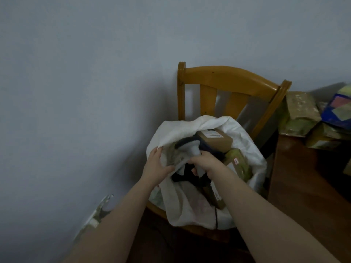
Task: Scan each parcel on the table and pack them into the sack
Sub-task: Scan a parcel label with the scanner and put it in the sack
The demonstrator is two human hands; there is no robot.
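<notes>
A white woven sack (245,149) stands open on a wooden chair (228,76). Inside it lie a brown box with a white label (220,143), a greenish parcel with a small pink sticker (239,164) and a dark blue bag (188,177). My right hand (205,164) grips the handle of a grey barcode scanner (191,149) over the sack's mouth; its black cord hangs down the sack's front. My left hand (157,166) holds a grey-green soft parcel (176,158) at the sack's left rim, partly hidden by the sack's edge.
A brown table (296,177) at the right carries several greenish and blue parcels (302,112). A blue-grey wall fills the left and back. Another shiny wrapped package (98,211) lies low at the left by the wall.
</notes>
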